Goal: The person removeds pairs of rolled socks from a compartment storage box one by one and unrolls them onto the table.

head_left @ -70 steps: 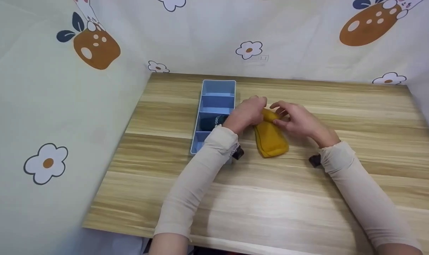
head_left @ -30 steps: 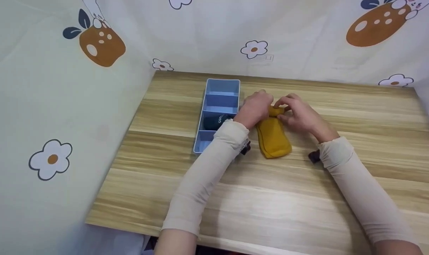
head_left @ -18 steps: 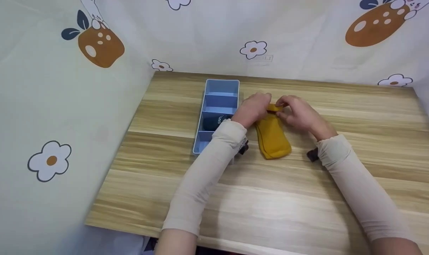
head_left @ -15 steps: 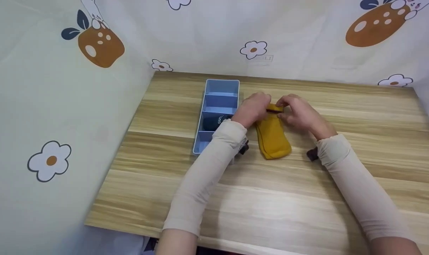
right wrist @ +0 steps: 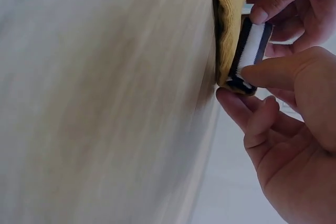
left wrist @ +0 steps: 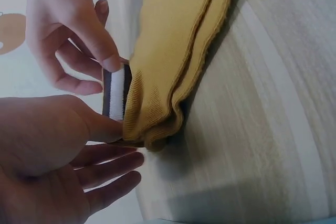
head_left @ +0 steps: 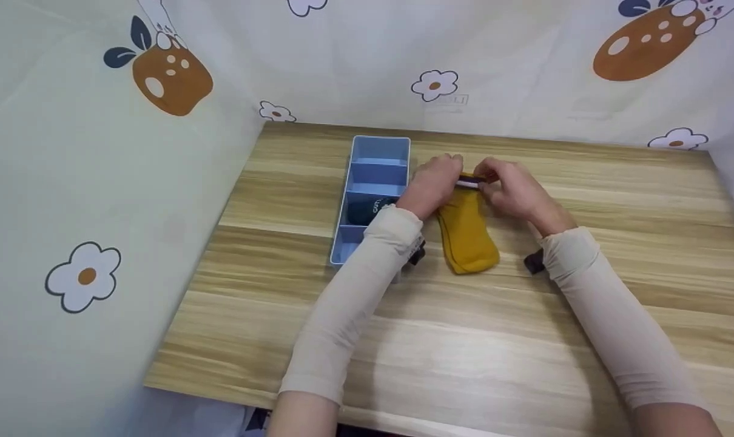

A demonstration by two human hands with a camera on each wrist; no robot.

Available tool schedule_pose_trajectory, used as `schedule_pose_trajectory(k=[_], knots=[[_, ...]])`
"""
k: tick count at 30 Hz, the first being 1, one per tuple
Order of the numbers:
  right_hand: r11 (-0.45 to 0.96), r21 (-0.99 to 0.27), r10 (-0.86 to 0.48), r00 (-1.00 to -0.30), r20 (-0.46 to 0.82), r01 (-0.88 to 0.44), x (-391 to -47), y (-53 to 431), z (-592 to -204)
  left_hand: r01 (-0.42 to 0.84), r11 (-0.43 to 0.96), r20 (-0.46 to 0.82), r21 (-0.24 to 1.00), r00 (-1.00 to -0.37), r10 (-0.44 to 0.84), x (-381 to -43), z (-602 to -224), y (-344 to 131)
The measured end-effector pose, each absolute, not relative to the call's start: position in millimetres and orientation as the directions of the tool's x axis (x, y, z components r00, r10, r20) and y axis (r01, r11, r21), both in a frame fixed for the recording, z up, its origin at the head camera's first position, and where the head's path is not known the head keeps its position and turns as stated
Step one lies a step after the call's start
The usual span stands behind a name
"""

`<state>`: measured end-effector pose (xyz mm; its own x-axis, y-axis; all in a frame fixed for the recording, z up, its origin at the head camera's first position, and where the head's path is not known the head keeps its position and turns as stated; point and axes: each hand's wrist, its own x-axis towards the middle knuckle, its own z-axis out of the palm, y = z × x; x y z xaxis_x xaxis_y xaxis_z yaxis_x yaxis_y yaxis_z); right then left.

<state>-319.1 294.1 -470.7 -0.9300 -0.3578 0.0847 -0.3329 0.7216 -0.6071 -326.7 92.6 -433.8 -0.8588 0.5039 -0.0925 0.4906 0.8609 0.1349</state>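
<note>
A pair of mustard-yellow socks (head_left: 470, 237) lies flat on the wooden table, toe end toward me. Its far cuff is turned over, baring a black band with a white stripe (left wrist: 116, 95). My left hand (head_left: 430, 185) pinches the cuff's left end; in the left wrist view its thumb presses beside the stripe while other fingers spread out behind. At the opposite end, my right hand (head_left: 515, 191) pinches the cuff between thumb and fingers, clearest in the right wrist view, where the right thumb (right wrist: 273, 72) lies on the band.
Left of the socks stands a light blue box (head_left: 350, 182) divided into compartments. A rolled dark teal item with white lettering (head_left: 367, 209) sits in one of them, partly behind my left wrist. Patterned cloth (head_left: 525, 91) hangs along the table's back and left side.
The cuff was a plain yellow fold; it has been turned over, so the dark band with the white stripe now shows. Both hands have shifted slightly farther away from me.
</note>
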Motion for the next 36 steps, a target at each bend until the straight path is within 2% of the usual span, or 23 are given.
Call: schedule_pose_trajectory(k=[6, 13, 20, 27, 33, 36], knots=[[0.738, -0.592, -0.368, -0.928, 0.05, -0.325, -321.9, 293.9, -469.9, 0.501, 0.853, -0.065, 0.144, -0.856, 0.513, -329.0, -433.7, 92.4], [0.743, -0.584, -0.351, -0.933, 0.078, -0.328, -324.7, 295.2, -471.4, 0.506, 0.851, -0.03, 0.14, -0.857, 0.515, -329.1, -433.3, 91.0], [0.73, -0.591, -0.362, -0.928, 0.092, -0.343, -327.1, 296.6, -473.6, 0.475, 0.869, -0.121, 0.137, -0.863, 0.491, -331.5, -433.7, 96.1], [0.729, -0.582, -0.384, -0.919, 0.089, -0.361, -328.4, 294.9, -475.3, 0.479, 0.86, -0.135, 0.177, -0.853, 0.504, -332.6, -432.6, 95.3], [0.677, -0.644, -0.379, -0.919, 0.11, -0.356, -326.5, 294.1, -475.4, 0.442, 0.866, -0.208, 0.233, -0.847, 0.489, -335.2, -427.8, 89.9], [0.648, -0.667, -0.368, -0.918, 0.146, -0.366, -326.3, 293.5, -476.4, 0.435, 0.869, -0.197, 0.236, -0.854, 0.481, -335.2, -428.2, 88.0]])
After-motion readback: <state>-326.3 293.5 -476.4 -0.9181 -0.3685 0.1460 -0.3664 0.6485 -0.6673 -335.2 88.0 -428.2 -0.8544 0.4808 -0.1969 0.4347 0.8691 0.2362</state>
